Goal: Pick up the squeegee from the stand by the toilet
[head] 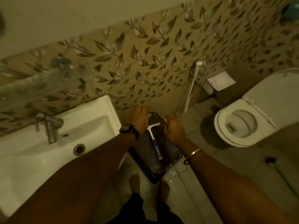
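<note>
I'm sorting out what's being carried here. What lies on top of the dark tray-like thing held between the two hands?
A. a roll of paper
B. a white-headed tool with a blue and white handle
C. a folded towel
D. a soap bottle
B: a white-headed tool with a blue and white handle lies along the top of the dark tray, between the left hand and right hand.

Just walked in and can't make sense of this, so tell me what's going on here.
A person stands barefoot in a bathroom, between the sink and the toilet. Both hands hold the far end of a dark speckled tray that slants down toward the floor: the left hand on its left edge, the right hand on its right. A white and blue squeegee lies on the tray.
</note>
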